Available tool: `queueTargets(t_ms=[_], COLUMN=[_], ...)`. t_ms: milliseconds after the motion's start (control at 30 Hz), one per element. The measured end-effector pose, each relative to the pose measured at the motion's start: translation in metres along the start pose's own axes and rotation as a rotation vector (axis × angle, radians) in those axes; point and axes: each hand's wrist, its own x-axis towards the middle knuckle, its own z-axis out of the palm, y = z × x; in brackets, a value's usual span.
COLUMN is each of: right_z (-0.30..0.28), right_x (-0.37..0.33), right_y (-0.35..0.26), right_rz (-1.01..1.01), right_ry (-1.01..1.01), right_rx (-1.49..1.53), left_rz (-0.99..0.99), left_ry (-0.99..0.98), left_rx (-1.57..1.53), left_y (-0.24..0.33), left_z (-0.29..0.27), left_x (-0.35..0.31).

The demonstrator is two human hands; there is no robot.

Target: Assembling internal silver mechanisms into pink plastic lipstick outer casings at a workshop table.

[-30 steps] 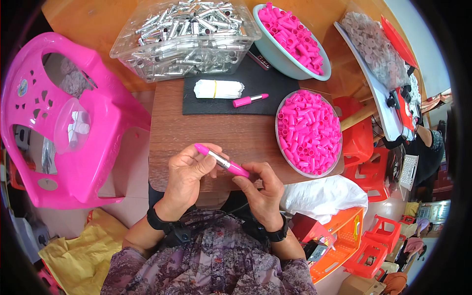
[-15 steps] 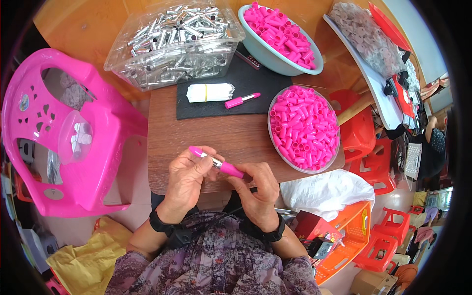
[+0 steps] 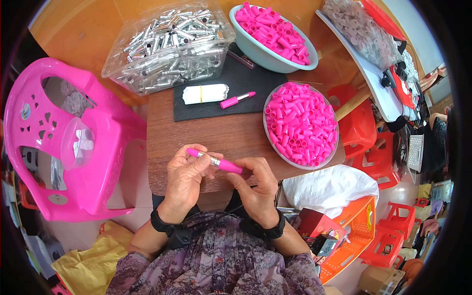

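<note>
A lipstick-shaped pen (image 3: 229, 166), pink at both ends with a silver band in its middle, is held level over the table's near edge. My left hand (image 3: 186, 176) pinches its silver part and pointed end between thumb and fingers. The thumb and forefinger of my right hand (image 3: 257, 187) are closed on its wider pink end. Beyond my hands, a similar pink pen (image 3: 238, 100) lies on a black mat (image 3: 196, 112), beside a banded bundle of white sticks (image 3: 205, 94).
A clear bin (image 3: 162, 83) of silver tubes stands at the back left. Pink caps fill a pale blue bowl (image 3: 265, 58) and a clear round tub (image 3: 266, 120) on the right. A pink chair (image 3: 105, 147) stands left; an orange crate (image 3: 351, 246) and white sack (image 3: 327, 189) stand right.
The whole view has shifted slightly. Both hands keep their hold on the pen, and the fingers of my right hand have moved a little around its wide end.
</note>
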Motion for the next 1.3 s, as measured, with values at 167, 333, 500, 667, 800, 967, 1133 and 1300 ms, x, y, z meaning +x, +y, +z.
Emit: queueTargets(t_ms=[167,333,500,667,800,967,1133,1300], right_z=[-0.003,-0.005,-0.008,-0.004,-0.005,-0.002,0.000,0.000], right_x=[0.000,-0.002,-0.005,-0.011,-0.013,-0.010,-0.012,-0.010], right_y=[0.000,0.002,0.004,0.009,0.007,0.007,0.010,0.009], right_rz=[0.013,0.061,0.033,0.032,0.171,-0.015,0.037,0.069], right_ry=[-0.007,-0.007,0.031,0.066,0.048,0.069,0.040,0.005], right_rx=[0.028,0.100,0.063,0.086,0.165,0.021,0.048,0.084], left_rz=[-0.022,0.054,0.068,0.094,0.143,0.143,0.129,0.149], left_ry=[0.017,-0.004,0.023,0.045,0.074,0.074,0.079,0.096], left_rx=[-0.025,-0.025,0.023,0.067,0.125,0.132,0.124,0.154], left_y=[-0.001,-0.003,-0.005,-0.004,-0.003,-0.003,0.000,0.001], left_z=[0.003,0.009,0.012,0.017,0.019,0.015,0.015,0.016], left_x=[-0.001,-0.002,-0.002,-0.005,-0.009,-0.009,-0.010,-0.008])
